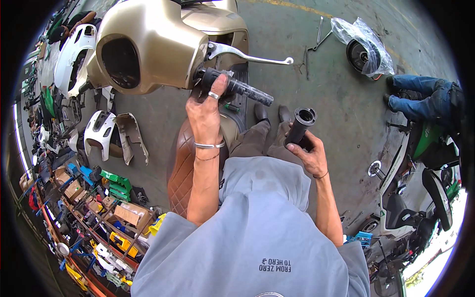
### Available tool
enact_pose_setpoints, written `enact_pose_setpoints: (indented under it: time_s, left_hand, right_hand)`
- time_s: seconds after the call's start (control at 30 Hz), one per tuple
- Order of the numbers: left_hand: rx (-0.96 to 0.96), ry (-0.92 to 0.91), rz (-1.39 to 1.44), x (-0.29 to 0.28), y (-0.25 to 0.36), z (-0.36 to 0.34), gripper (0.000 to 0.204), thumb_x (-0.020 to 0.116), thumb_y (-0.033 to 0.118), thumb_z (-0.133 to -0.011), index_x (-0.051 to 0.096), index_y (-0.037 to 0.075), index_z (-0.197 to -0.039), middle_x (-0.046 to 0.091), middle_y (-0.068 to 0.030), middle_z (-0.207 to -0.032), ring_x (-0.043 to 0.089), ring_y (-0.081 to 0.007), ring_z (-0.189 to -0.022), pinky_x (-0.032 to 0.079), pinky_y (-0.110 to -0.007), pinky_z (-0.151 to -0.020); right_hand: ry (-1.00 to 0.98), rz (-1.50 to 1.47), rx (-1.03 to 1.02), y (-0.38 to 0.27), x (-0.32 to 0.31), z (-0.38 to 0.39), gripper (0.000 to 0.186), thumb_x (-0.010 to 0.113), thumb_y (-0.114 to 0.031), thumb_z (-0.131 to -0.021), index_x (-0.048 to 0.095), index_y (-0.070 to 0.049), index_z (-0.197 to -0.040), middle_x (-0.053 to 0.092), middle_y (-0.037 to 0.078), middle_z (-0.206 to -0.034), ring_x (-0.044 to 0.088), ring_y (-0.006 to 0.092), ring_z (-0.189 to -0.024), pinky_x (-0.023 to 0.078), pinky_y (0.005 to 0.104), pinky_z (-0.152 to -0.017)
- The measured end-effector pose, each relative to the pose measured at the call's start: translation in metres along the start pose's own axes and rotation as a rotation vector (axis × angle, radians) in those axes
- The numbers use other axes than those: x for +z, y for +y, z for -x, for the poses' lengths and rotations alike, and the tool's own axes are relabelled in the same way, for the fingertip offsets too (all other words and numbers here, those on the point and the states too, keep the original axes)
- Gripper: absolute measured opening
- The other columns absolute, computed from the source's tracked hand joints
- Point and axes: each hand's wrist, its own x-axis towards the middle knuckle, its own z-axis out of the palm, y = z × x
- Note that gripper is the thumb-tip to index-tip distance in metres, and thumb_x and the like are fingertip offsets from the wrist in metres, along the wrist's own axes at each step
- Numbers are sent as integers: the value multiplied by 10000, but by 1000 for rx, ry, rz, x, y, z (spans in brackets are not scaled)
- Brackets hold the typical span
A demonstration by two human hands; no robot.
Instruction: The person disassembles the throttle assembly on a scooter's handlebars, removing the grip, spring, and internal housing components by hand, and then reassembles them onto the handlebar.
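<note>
Black rubber grip [300, 126] sits clenched in my right hand [310, 154], right of and below the handlebar tube [242, 89]. My left hand [207, 106] wraps fingers around that tube's inner end, hiding the joint. Brake lever [250, 56] runs just above. Gold headset cover [148, 47] left of it, top cut off.

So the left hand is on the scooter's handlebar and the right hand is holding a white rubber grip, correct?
Not quite. The head view shows the left hand on the scooter's handlebar, as you say, but the rubber grip held in the right hand is black, not white. It is a hollow tube, held with its open end up, apart from the handlebar.
</note>
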Motion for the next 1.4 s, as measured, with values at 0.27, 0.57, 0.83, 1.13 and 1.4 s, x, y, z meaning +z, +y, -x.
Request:
enact_pose_setpoints:
  time_s: [0.27, 0.57, 0.83, 1.13, 1.4]
  left_hand:
    - [-13, 203, 377, 17, -7, 0, 329, 746, 226, -881, 687, -10, -1103, 716, -78, -1044, 680, -165, -916, 544, -318, -810]
    - [-96, 108, 428, 16, -22, -13, 414, 646, 345, -957, 648, 17, -1210, 688, -79, -1140, 648, -187, -1004, 514, -345, -888]
    - [20, 34, 360, -3, -65, -22, 574, 525, 481, -995, 518, 65, -1390, 511, -99, -1385, 544, -225, -1197, 450, -392, -1021]
    - [-218, -345, 275, 26, -70, 10, 519, 651, 368, -955, 548, 4, -1311, 617, -86, -1201, 607, -195, -1067, 481, -356, -955]
    - [-330, -329, 363, 29, -65, 4, 400, 684, 211, -929, 570, -26, -1229, 633, -152, -1147, 620, -236, -1044, 499, -357, -947]
  right_hand:
    - [-51, 222, -31, -29, -12, -19, 537, 804, -310, -813, 622, -2, -1214, 706, 125, -965, 663, 180, -842, 520, 303, -798]
    - [-69, 72, -95, -58, -27, -38, 432, 751, -284, -877, 676, -32, -1220, 692, 74, -1016, 609, 143, -937, 481, 287, -862]
    - [19, -351, 283, -48, 19, -83, 446, 690, -539, -883, 688, -93, -899, 402, -61, -598, 321, 56, -461, 204, 260, -413]
    - [484, 312, -742, -39, 53, -99, 449, 608, -469, -959, 679, -29, -1018, 607, 44, -755, 557, 188, -588, 441, 359, -579]
    - [35, -187, 156, -54, 21, -65, 524, 625, -513, -943, 674, -20, -1114, 530, -45, -684, 449, 43, -538, 351, 225, -470]
